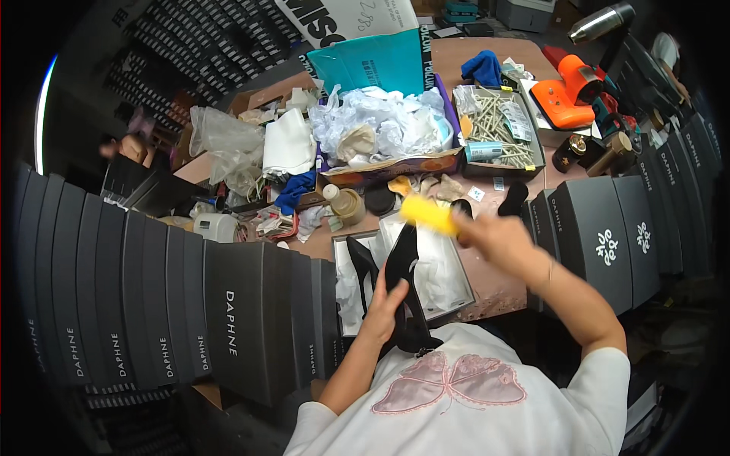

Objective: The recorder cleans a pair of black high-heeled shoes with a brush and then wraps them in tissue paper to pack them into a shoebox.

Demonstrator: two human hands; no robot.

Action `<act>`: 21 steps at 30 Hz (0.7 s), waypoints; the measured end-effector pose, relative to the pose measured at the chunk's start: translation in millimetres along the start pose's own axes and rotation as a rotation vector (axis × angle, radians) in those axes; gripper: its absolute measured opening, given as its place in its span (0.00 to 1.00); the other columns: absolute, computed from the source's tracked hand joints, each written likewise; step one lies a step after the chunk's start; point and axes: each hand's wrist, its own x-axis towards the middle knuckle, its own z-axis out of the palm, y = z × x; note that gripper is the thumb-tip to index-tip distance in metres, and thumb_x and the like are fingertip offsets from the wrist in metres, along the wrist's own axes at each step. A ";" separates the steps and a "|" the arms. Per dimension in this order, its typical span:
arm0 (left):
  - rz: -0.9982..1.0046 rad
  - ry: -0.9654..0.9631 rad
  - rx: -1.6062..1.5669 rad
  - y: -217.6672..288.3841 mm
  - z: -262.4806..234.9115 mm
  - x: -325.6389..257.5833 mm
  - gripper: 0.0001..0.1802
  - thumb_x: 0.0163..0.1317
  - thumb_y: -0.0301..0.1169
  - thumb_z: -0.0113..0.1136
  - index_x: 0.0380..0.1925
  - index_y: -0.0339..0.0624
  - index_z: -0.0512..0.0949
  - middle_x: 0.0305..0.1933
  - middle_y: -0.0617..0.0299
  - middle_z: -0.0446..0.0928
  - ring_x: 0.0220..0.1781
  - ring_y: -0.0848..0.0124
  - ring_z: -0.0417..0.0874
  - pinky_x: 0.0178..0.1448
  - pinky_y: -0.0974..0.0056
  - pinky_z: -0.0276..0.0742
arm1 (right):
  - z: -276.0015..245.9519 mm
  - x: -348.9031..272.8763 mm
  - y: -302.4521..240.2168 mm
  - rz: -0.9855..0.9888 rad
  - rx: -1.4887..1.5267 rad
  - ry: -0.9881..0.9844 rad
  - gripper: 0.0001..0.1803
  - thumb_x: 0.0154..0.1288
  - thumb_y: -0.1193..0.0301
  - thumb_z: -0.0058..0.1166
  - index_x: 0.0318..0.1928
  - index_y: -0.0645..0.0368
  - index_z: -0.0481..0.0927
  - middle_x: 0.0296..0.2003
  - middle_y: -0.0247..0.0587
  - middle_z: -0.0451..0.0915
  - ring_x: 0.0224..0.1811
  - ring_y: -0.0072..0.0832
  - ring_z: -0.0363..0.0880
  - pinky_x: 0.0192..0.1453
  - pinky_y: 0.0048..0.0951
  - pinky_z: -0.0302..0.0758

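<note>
My left hand (pixel 382 315) is closed round a black high-heeled shoe (pixel 401 262), held upright close to my chest. Just above its toe, my right hand (pixel 498 239) grips a yellow block (pixel 427 213), smeared by motion; whether it is a sponge or a brush I cannot tell. A second black shoe (pixel 363 264) rests to the left in an open shoebox (pixel 465 292). White tissue paper (pixel 439 277) lines that box, which sits on the table in front of me.
Stacked dark grey shoeboxes (pixel 251 319) wall in the left, and more grey boxes (pixel 601 235) stand at right. Behind are a carton of crumpled paper (pixel 380 114), a tray of thin sticks (pixel 494 125), a bottle (pixel 346 205) and an orange tool (pixel 566 95). Another person (pixel 131 148) sits far left.
</note>
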 end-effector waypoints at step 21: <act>0.109 0.137 -0.609 26.9 -28.0 87.2 0.27 0.70 0.56 0.43 0.51 0.43 0.68 0.37 0.57 0.74 0.39 0.67 0.76 0.43 0.61 0.76 | 18.6 -43.0 -85.9 0.093 0.430 0.141 0.26 0.62 0.64 0.58 0.62 0.48 0.73 0.25 0.36 0.71 0.21 0.32 0.74 0.23 0.33 0.71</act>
